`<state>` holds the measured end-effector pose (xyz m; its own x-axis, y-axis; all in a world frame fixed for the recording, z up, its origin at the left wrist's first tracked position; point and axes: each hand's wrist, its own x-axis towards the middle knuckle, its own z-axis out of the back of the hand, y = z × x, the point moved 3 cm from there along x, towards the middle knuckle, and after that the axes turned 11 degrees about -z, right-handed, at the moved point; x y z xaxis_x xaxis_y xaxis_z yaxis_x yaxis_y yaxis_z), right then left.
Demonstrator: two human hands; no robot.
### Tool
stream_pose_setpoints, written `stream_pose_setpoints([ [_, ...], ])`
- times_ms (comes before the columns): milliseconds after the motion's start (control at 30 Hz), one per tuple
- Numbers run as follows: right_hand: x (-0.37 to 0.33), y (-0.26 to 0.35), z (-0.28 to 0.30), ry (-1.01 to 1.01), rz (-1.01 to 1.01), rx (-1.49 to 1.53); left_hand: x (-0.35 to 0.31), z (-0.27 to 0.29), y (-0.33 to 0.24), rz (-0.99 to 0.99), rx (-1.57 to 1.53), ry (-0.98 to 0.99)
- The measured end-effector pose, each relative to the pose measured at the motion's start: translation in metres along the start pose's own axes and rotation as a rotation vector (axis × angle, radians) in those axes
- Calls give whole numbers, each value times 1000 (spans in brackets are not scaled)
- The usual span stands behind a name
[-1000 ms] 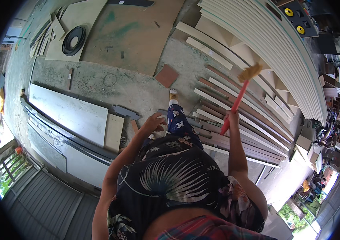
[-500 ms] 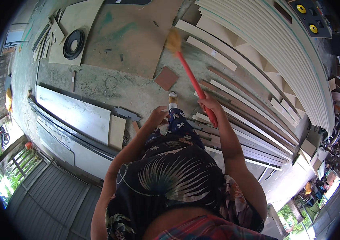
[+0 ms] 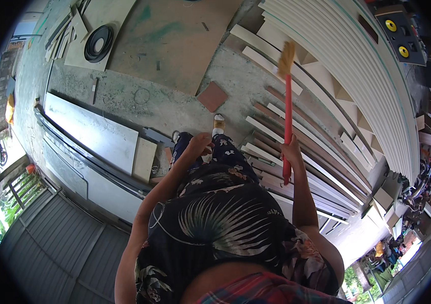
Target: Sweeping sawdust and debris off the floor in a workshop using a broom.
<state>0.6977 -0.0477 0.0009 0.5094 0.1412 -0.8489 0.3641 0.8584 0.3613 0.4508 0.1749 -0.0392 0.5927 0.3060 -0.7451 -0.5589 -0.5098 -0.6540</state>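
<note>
The right hand [image 3: 291, 150] grips a red-handled brush [image 3: 288, 104] near its end, the yellow bristles [image 3: 287, 58] pointing away from the body, above pale boards [image 3: 263, 63] on the floor [image 3: 182, 104]. The left hand [image 3: 199, 146], half open with fingers loosely curled, hangs before the patterned trousers [image 3: 228, 154].

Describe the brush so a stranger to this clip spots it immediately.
Start with the big stack of pale panels at upper right. To its lower left, the right hand grips the brush. Its bright red handle and tan bristles set it apart from the white and brown strips.
</note>
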Motion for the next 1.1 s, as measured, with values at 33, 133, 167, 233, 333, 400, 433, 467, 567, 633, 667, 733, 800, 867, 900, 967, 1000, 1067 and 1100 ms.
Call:
stream_pose_setpoints([
  [33, 11, -5, -6, -108, -58, -72, -2, 3, 5, 0, -42, -23],
  [133, 76, -43, -49, -97, -129, -199, -2, 9, 14, 68, -110, 15],
  [167, 84, -41, -71, 37, -129, -219, 1, 13, 20, 68, -109, 16],
  [233, 70, -29, -125, 249, -80, -239, 6, 21, 32, 43, -122, 15],
  [333, 35, -5, -146, 498, -23, -128, 8, 28, 25, 54, -75, 24],
  [400, 5, 15, -144, 671, -15, -13, 11, 38, 23, 41, -53, 39],
  [433, -16, 27, -135, 705, -10, 7, 13, 43, 23, 25, -36, 48],
  [467, -36, 37, -128, 738, -4, 30, 16, 49, 26, 27, -37, 51],
  [567, -75, 42, -100, 622, -99, 140, 21, 68, 36, -37, -39, 35],
  [633, -85, 32, -82, 481, -92, 86, 19, 81, 40, -3, -45, 34],
  [667, -87, 29, -75, 341, -78, 27, 16, 88, 42, -1, -47, 32],
  [733, -86, 16, -71, 179, -110, -38, 10, 97, 43, 31, -40, 44],
  [800, -71, 2, -83, 17, -139, -107, 6, 108, 44, 32, -65, 37],
  [867, -33, -21, -106, -59, -276, -175, 3, 120, 45, 32, -82, 43],
  [900, -14, -30, -126, -20, -248, -150, 1, 126, 44, 50, -121, 23],
  [967, 22, -49, -179, 116, -235, -166, -2, 136, 37, 73, -140, 33],
  [1000, 31, -53, -204, 220, -242, -213, -2, 141, 31, 72, -92, 57],
  [1067, -2, -14, -240, 384, -129, 0, -3, 153, 32, 78, -51, 76],
  [1100, -18, -4, -241, 381, -136, 6, -4, 158, 31, 72, -55, 92],
])
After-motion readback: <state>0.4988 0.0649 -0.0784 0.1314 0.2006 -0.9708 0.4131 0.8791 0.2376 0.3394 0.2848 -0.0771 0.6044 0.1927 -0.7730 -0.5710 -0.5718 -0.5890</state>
